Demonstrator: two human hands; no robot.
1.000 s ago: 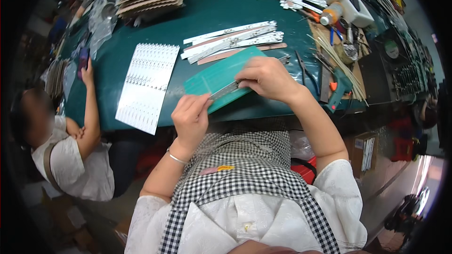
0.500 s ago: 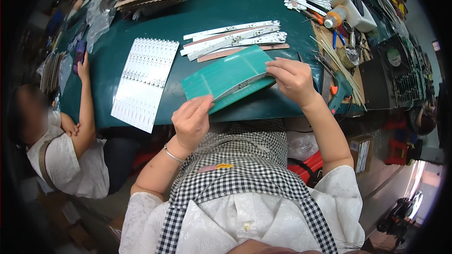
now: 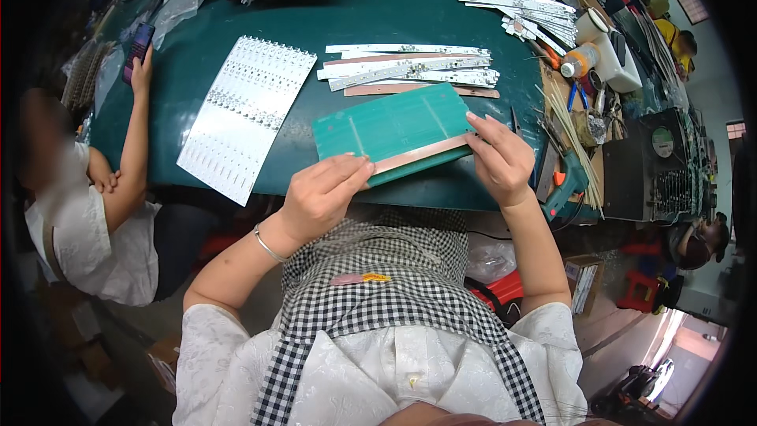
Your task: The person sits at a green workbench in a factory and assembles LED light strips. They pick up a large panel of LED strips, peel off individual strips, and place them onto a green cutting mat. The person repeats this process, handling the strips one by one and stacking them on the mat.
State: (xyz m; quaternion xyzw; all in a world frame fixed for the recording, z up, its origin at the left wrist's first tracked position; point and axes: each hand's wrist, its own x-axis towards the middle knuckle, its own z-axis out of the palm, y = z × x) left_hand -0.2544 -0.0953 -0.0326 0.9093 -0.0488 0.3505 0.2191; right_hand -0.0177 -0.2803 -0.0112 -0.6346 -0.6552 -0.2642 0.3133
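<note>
A: The green board (image 3: 393,128), where does it sit?

B: At the near edge of the dark green table (image 3: 363,24), just past the person's checked apron (image 3: 378,284). A copper-coloured strip (image 3: 422,154) runs along its near long side.

A: And the hands?

B: The left hand (image 3: 319,193) is at the board's 7 o'clock corner, fingers curled over the near edge and thumb on top, closed on the strip's end. The right hand (image 3: 498,159) is at the 4 o'clock corner, fingertips pressed onto the board and the strip's other end; whether it pinches or only presses, I cannot tell.

A: What lies around it?

B: At 12 o'clock from the board, just beyond it, a bundle of white and copper strips (image 3: 410,69). At 9 o'clock, a white panel sheet (image 3: 246,114), lying slantwise. At 1 o'clock, further off, a second heap of white strips (image 3: 520,1). At 3 o'clock, a green tool (image 3: 569,181) by the table's edge.

A: Anyone else?

B: A seated person (image 3: 87,213) at 9 o'clock, one hand (image 3: 142,71) raised to the table's far left.
</note>
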